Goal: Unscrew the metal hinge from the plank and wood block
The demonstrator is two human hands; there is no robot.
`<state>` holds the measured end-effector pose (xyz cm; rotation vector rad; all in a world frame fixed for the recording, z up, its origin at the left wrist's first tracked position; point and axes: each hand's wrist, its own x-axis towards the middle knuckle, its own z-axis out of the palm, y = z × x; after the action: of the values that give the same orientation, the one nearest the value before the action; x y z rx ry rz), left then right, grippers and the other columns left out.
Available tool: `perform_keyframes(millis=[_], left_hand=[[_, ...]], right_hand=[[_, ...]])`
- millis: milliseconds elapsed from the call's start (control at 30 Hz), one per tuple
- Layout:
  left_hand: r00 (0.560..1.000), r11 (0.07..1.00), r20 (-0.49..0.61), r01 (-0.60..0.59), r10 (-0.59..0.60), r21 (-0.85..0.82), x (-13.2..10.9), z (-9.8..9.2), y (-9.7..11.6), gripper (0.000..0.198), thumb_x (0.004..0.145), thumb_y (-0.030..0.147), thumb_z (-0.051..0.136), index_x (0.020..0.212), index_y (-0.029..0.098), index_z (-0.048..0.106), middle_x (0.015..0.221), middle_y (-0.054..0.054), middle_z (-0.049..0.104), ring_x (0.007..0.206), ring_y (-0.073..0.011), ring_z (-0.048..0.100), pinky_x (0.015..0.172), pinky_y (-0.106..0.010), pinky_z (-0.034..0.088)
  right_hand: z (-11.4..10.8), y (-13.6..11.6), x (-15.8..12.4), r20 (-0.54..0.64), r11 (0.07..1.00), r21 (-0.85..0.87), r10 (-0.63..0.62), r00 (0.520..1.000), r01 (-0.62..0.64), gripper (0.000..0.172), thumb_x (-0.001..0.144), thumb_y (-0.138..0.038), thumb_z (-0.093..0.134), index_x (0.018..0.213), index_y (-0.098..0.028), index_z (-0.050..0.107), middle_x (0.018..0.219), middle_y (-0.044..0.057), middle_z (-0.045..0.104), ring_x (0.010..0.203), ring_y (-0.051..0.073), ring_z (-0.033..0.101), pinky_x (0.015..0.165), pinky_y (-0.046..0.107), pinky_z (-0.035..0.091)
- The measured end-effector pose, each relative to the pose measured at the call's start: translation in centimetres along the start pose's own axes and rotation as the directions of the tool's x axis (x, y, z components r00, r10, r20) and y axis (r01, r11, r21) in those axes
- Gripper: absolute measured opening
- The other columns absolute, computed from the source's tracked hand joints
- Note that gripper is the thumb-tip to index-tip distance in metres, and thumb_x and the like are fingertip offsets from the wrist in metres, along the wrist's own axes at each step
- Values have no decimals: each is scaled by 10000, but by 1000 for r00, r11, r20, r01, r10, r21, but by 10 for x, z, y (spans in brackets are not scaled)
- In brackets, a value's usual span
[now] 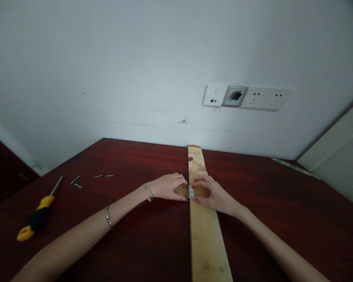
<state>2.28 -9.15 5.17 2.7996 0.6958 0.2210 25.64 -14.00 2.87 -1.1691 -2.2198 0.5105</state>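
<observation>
A long pale wooden plank [207, 235] lies on the dark red tabletop, running from the near edge towards the wall. A small silver hinge [191, 192] sits at the plank's left edge, its leaf with screw holes flat on the wood. From the left, my left hand [168, 186] pinches the hinge's other side between thumb and fingers; that side is mostly hidden. My right hand [217, 197] curves over the plank, thumb and fingertips closed on the hinge's right leaf.
To the left lies a yellow and black screwdriver [38, 215]. Several loose screws [75, 179] are scattered beyond it. A thin printed strip [295, 167] rests at the far right. Behind the table, the white wall carries sockets [264, 98] and a black plug [237, 95].
</observation>
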Motion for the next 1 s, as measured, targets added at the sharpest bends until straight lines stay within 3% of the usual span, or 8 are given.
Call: perform_keyframes(millis=[1000], left_hand=[[998,998,40,49,-47,-40,0,-3,3,520,754,418,745,1155,153,546,1108,-88,570,1059,-247,523,894,-332,458]], right_hand=[[0,-2,0,15,1000,1,21,1000,-21,317,753,-329,703,1043,-206,673,1168,100,570,1147,258,523,1050,455,402]])
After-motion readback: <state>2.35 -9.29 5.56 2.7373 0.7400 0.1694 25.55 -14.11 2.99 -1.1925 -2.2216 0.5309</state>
